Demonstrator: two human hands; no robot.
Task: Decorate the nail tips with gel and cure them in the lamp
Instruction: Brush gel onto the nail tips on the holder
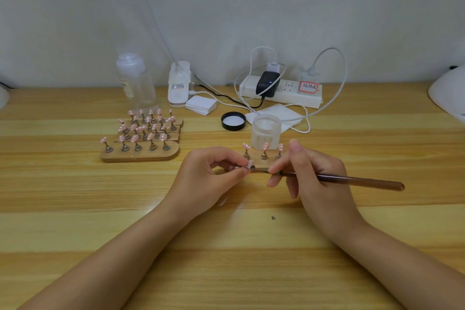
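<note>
Left hand: at centre frame I pinch one tip off its stand, steadying it.
Right hand: fingers curled round brush, bristles meeting the tip.
Lamp: right edge, waiting for curing.

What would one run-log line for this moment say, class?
left hand: pinches nail tip | right hand: grips brush, bristles at tip | open jar behind | lid off | curing: not yet
</note>
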